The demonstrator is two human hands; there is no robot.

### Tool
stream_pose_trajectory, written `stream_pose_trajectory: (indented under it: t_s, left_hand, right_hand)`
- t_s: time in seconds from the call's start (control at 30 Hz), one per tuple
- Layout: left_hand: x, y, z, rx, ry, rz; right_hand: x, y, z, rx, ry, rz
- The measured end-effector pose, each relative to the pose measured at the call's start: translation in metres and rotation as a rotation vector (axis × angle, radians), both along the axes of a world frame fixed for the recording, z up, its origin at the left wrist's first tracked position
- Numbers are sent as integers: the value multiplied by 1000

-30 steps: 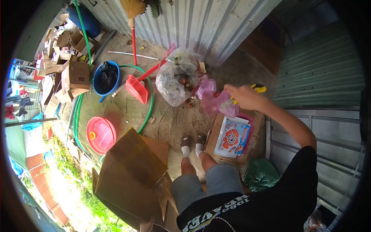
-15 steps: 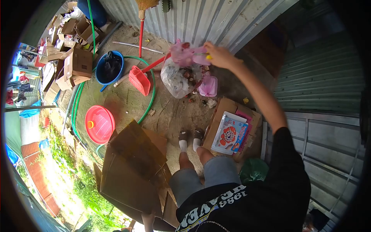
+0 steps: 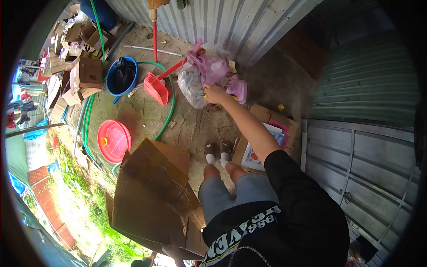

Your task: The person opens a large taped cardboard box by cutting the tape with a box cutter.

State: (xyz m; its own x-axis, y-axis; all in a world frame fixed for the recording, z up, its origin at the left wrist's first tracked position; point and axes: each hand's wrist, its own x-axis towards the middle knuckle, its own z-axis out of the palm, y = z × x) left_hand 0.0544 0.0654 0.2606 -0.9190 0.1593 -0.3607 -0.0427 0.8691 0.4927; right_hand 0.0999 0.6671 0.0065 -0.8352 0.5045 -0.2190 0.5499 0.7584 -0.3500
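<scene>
Bare dirt yard against a ribbed metal wall [image 3: 231,22], clutter everywhere. Biggest thing up close is the brown cardboard box [image 3: 151,196], stiff and creased, with the left hand [image 3: 171,251] at its lower edge; whether those fingers are closed I cannot tell. Next, the clear rubbish bag [image 3: 191,84] by the wall, bulging and crinkly. On top sits the pink plastic bag [image 3: 211,66]: thin, floppy, likely light, best pinched at the bunched neck. The right hand [image 3: 215,94] is just below it, fingers curled around something yellow, and seemingly the bag's film too.
</scene>
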Motion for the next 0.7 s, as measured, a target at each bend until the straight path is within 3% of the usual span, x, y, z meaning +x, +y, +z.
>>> stream_pose_trajectory:
  t_s: [0.1, 0.2, 0.27, 0.4, 0.47, 0.53, 0.63, 0.7]
  left_hand:
    - [-1, -5, -5, -67, 71, -66]
    - [-5, -2, -9, -30, 122, -79]
    - [-9, 3, -6, -184, -52, -88]
    - [-11, 12, -6, -68, -6, -137]
    - [-14, 11, -6, 12, -54, -35]
    - [-16, 9, -4, -71, -99, -14]
    - [-24, 11, 1, -146, -154, -17]
    - [-29, 24, 2, -104, -32, -63]
  right_hand:
    - [-10, -1, -10, -187, -55, -24]
    - [-20, 6, -3, -179, -142, -81]
    - [-29, 14, -4, -166, -185, -110]
    - [-31, 35, -33, -201, -289, -151]
    - [-28, 35, -37, -202, -285, -153]
    - [-27, 34, -35, -193, -279, -155]
    - [-13, 31, -14, -183, -83, -185]
    - [2, 45, -6, -164, 284, -269]
